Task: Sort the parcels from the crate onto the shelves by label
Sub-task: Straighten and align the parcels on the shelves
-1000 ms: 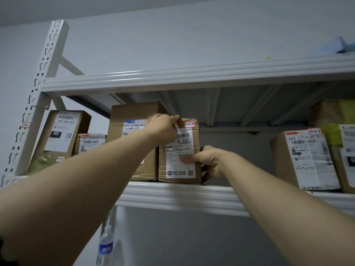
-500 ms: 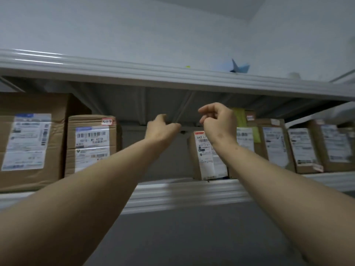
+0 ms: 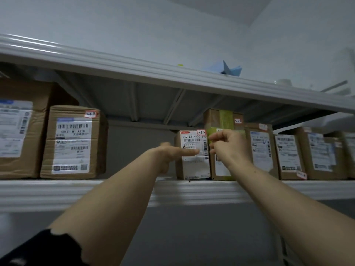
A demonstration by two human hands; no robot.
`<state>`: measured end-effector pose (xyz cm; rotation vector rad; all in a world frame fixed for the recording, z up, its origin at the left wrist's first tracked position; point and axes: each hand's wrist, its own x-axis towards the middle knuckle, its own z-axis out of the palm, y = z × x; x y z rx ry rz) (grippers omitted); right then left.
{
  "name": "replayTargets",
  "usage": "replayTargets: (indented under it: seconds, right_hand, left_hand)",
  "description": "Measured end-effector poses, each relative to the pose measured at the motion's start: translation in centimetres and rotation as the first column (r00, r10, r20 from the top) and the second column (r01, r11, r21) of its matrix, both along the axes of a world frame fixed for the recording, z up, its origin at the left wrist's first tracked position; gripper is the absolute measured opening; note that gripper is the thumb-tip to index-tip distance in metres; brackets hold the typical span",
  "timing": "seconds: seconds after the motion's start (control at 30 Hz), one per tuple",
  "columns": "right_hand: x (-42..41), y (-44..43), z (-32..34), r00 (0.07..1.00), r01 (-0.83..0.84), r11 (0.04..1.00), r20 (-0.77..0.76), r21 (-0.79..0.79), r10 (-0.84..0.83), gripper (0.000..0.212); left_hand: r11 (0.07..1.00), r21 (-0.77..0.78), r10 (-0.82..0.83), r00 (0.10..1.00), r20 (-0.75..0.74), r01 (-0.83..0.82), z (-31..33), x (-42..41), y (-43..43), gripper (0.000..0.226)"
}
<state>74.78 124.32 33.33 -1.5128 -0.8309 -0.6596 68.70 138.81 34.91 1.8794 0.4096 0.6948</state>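
Cardboard parcel (image 3: pixel 194 167), boxy; left hand (image 3: pixel 170 153) points at label (image 3: pixel 192 140).

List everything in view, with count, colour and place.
parcels: at least seven, brown with white labels, in a row on the lower shelf
shelves: two, white, one above the other
folded item: one, blue, on the upper shelf
sleeve: one, black, bottom left
left hand: one, index finger out, over a parcel's label
right hand: one, fingers curled, before the green-taped parcel
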Motion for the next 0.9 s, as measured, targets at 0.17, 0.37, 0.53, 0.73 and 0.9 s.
replayTargets:
  seconds: [0.17,0.37,0.53,0.73,0.9]
  right_hand:
    - [-0.5,1.1,-0.1,0.999,-0.046,0.999,-0.014,-0.006,0.046,0.029]
    - [-0.1,1.0,-0.4,0.999,-0.033,0.999,-0.014,-0.020,0.033,0.020]
    - [1.1,-0.3,-1.1,0.999,0.001,0.998,-0.042,-0.065,-0.004,0.022]
    - [2.1,-1.0,-1.4,0.999,0.020,0.996,-0.041,-0.093,-0.023,0.025]
    - [2.3,-0.4,-1.9,0.994,0.100,0.967,0.064,-0.234,-0.088,0.032]
  left_hand:
    - [1.000,-0.012,-0.009,1.000,0.029,0.009,-0.2,0.3,-0.8,0.126]
    - [0.998,-0.061,0.035,0.997,0.072,-0.031,-0.3,1.3,-1.5,0.109]
    - [0.992,-0.125,0.040,0.979,0.198,-0.015,0.2,2.3,-2.1,0.135]
    - [0.931,0.256,0.110,0.866,0.487,-0.262,1.6,3.2,-1.1,0.065]
    - [0.876,0.412,0.080,0.919,0.387,-0.250,2.4,1.8,0.3,0.022]
